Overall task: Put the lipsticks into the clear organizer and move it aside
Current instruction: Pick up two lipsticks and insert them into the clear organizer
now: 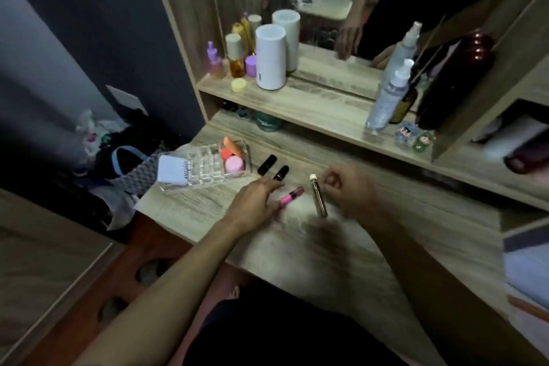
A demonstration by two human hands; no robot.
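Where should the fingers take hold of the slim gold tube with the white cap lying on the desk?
Probably mid-barrel on the gold tube, pinched across its long sides from above. It lies flat and nearly lengthwise away from the person, so the ends are harder to catch. The right hand beside it is nearer; the pink lipstick leaves a gap on the left.

I sit at a wooden dressing table (371, 246) in a bedroom at home. A mirror (326, 9) stands behind a raised shelf (312, 104) crowded with perfume bottles (234, 59), a white cylinder (271, 56) and spray bottles (389, 95). A clear organizer (208, 168) of cosmetics and loose lipsticks (281, 173) lie on the tabletop. Bags and clothes (118, 151) are heaped on the floor against the dark wall (89, 24) to my left.
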